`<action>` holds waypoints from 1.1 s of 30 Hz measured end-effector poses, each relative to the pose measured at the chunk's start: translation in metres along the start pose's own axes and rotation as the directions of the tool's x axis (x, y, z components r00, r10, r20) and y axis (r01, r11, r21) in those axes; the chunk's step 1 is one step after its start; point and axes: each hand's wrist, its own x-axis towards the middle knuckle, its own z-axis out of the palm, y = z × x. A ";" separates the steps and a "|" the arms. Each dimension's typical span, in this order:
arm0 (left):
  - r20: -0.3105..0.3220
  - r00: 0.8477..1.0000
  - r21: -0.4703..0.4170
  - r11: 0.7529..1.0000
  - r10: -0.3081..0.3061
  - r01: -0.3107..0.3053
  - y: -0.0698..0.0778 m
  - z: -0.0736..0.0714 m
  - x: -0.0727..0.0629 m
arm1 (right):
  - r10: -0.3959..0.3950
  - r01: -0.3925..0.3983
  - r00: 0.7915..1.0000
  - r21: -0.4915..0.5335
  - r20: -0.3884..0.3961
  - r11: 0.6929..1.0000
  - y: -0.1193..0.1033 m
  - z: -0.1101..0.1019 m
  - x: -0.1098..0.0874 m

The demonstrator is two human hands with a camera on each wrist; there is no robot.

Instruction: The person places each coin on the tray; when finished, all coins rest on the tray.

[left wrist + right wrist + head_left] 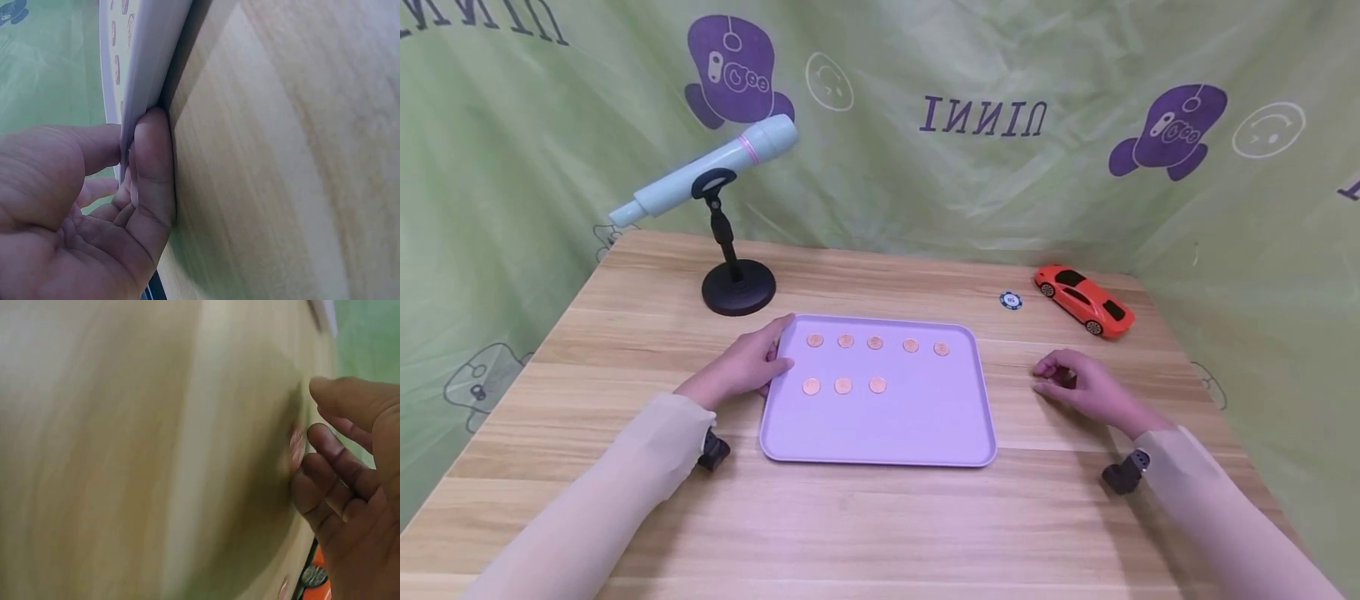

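Observation:
A lilac tray (pixel 925 425) bears copper-coloured coins (pixel 843 386): a back row of several and a front row of three. My left hand (pixel 741 362) grips the tray's left rim, thumb on top and fingers underneath, as the left wrist view (pixel 81 200) confirms. To the right of the tray, my right hand (pixel 1090 387) is low over the table with its fingers loosely bent. In the right wrist view, a copper coin (pixel 297 448) lies on the table at the fingertips, with the thumb apart. Another coin (pixel 284 589) shows partly at the bottom edge.
Behind the right hand are a blue-and-white poker chip (pixel 1011 301) and an orange-red toy car (pixel 1086 302). At the back left, a light blue microphone (pixel 707 171) sits on a black stand (pixel 738 287). A green printed cloth (pixel 880 183) hangs along the table's back.

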 end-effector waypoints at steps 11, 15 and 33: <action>0.004 1.000 0.003 1.000 -0.004 0.004 0.001 0.000 -0.001 | 0.031 -0.030 0.993 -0.011 0.117 0.999 0.012 -0.015 -0.009; 0.004 1.000 0.006 1.000 -0.004 0.004 0.001 -0.001 -0.001 | 0.050 -0.052 0.986 0.007 0.159 0.999 0.011 -0.017 -0.008; -0.002 1.000 0.013 1.000 0.003 -0.003 0.001 0.000 -0.002 | 0.115 -0.124 0.977 0.041 0.180 0.991 0.005 -0.016 -0.003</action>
